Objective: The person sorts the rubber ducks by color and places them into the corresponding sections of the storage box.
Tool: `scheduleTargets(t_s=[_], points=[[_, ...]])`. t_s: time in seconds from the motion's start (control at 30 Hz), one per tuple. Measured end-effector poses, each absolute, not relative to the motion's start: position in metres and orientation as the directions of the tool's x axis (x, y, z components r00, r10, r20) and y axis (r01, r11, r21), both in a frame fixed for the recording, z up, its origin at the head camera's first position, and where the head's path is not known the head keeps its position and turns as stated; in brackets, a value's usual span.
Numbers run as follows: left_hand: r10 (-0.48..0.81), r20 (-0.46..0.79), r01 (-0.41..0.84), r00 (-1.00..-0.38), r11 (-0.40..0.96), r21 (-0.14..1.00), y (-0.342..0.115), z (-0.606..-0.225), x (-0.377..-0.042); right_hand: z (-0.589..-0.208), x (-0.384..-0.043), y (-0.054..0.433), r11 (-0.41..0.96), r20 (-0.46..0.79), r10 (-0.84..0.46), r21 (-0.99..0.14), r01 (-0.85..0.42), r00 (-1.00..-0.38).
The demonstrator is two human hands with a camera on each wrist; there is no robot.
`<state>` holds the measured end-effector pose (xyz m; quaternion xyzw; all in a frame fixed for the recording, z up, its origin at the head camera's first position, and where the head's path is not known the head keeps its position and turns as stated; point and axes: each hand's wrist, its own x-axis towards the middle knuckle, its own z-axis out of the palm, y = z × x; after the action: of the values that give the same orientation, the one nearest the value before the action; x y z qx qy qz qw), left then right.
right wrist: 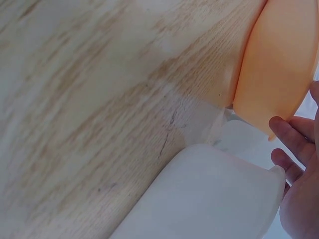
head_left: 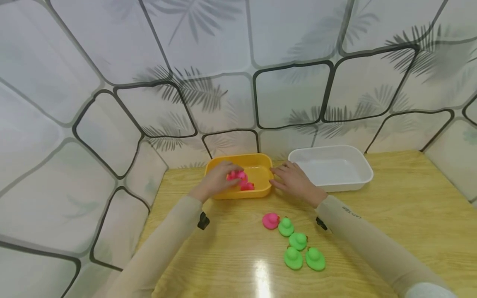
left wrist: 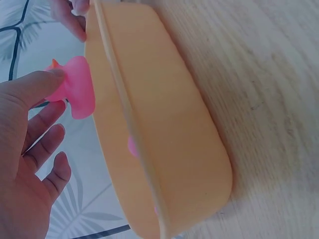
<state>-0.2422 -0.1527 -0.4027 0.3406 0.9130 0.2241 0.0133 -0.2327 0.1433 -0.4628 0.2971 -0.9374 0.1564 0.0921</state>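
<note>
My left hand (head_left: 217,179) reaches over the yellow-orange tub (head_left: 242,195) and pinches a pink rubber duck (left wrist: 80,88) between thumb and fingertips. In the left wrist view that duck is held by the tub's rim, its orange beak toward the thumb. Other pink ducks (head_left: 247,186) lie inside the tub, partly covered by the hand in the head view. At the tub's right end is my right hand (head_left: 296,182), its fingers loosely bent and fingertips right at the rim, between this tub and the white tub (head_left: 329,188).
In front of the tubs, one pink duck (head_left: 271,221) lies on the wooden table (head_left: 216,256) beside several green ducks (head_left: 298,241). A patterned wall covering (head_left: 231,103) rises behind the tubs and along the left side.
</note>
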Motion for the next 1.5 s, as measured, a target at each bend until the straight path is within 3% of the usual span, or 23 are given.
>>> scheduleTargets(t_s=[0.23, 0.7, 1.17, 1.5], points=[[0.634, 0.145, 0.63, -0.76, 0.662, 0.406, -0.149, -0.399, -0.255, -0.463, -0.235, 0.144, 0.775, 0.263, -0.533, -0.23, -0.589, -0.804], [0.547, 0.105, 0.538, -0.83, 0.738, 0.407, -0.151, -0.402, -0.276, -0.461, -0.232, 0.144, 0.778, 0.254, -0.526, -0.243, -0.58, -0.812], [0.565, 0.118, 0.56, -0.817, 0.727, 0.397, -0.14, -0.402, -0.284, -0.464, -0.234, 0.143, 0.782, 0.243, -0.523, -0.245, -0.573, -0.817], [0.535, 0.099, 0.526, -0.839, 0.753, 0.396, -0.136, -0.404, -0.287, -0.463, -0.233, 0.143, 0.789, 0.237, -0.518, -0.238, -0.566, -0.822]])
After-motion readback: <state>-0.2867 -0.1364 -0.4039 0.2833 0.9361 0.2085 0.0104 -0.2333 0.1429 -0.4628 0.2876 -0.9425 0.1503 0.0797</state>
